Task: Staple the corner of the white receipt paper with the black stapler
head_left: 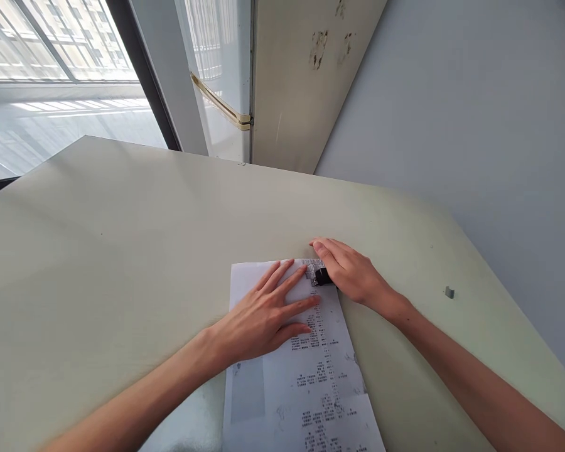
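Note:
A printed sheet of paper (311, 376) lies on the pale green table (122, 251) in front of me. My left hand (268, 314) lies flat on the upper part of the sheet, fingers spread and pointing toward its top right corner. My right hand (353, 273) rests at that corner with its fingers curled over a small black object (322, 276), perhaps a clip or stapler, sitting on the paper's edge. Most of that object is hidden under the hand.
A small grey item (449, 292) lies on the table to the right. A cream cabinet or door panel (301, 75) stands behind the table, a grey wall (475, 125) to the right, and a bright window (51, 75) at the left.

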The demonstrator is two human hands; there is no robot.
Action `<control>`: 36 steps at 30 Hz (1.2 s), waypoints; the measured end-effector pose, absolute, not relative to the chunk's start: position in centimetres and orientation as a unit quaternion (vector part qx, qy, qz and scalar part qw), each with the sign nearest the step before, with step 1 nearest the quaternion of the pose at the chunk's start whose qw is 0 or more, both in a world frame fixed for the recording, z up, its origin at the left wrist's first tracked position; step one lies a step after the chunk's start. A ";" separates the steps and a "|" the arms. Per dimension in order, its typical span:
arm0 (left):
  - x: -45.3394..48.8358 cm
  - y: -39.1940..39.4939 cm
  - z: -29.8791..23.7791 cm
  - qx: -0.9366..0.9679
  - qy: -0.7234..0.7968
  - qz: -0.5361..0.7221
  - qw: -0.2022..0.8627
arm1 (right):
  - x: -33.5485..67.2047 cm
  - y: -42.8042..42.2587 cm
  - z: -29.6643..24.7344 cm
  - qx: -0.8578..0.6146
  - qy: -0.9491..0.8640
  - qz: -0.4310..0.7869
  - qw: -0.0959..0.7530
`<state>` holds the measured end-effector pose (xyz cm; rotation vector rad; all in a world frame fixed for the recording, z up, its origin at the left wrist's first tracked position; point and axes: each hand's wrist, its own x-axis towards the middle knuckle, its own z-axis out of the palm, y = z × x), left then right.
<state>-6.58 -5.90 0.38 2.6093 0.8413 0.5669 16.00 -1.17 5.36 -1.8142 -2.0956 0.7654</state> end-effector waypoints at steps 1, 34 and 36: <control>-6.6 -5.9 0.4 0.919 0.296 0.199 0.170 | 15.9 -1.2 5.3 -0.624 -0.723 0.263 0.135; -6.5 -5.9 0.2 0.925 0.292 0.193 0.151 | 15.7 -1.1 5.7 -0.644 -0.718 0.245 0.101; -6.6 -5.9 0.1 0.923 0.292 0.199 0.152 | 15.8 -1.1 5.6 -0.642 -0.721 0.239 0.103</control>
